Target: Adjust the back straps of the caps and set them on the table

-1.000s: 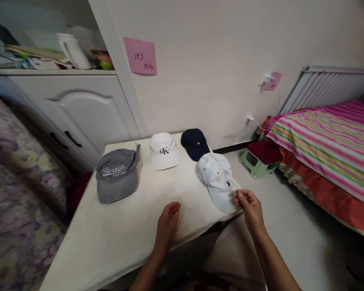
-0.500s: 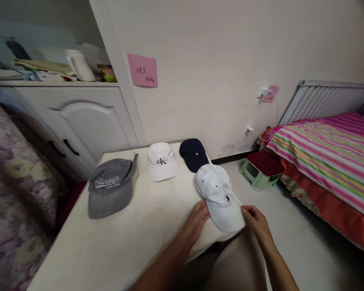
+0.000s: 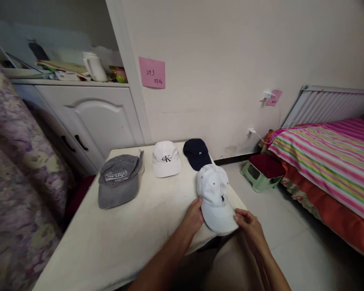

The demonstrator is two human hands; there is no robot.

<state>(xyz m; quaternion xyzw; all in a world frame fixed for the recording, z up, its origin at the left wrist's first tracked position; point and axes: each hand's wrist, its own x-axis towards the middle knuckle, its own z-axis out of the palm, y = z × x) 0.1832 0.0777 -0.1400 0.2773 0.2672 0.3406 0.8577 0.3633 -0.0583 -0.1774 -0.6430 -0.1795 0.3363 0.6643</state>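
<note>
On the table (image 3: 124, 238), the white cap (image 3: 214, 186) sits at the right edge, brim towards me, perhaps so I can turn it with both hands. My left hand (image 3: 194, 216), loosely curled, touches its left side; my right hand (image 3: 249, 226), fingertips nearly closed, pinches the brim's right corner.

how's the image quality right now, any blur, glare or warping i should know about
Head view: soft, even light with no harsh glare; wide-angle stretching toward the edges, strongest on the floral curtain and the bed; the lettering on the grey cap reads, but the mark on the navy cap is too small to make out; the forearms look slightly smeared, and the top right corner is dark.
</note>
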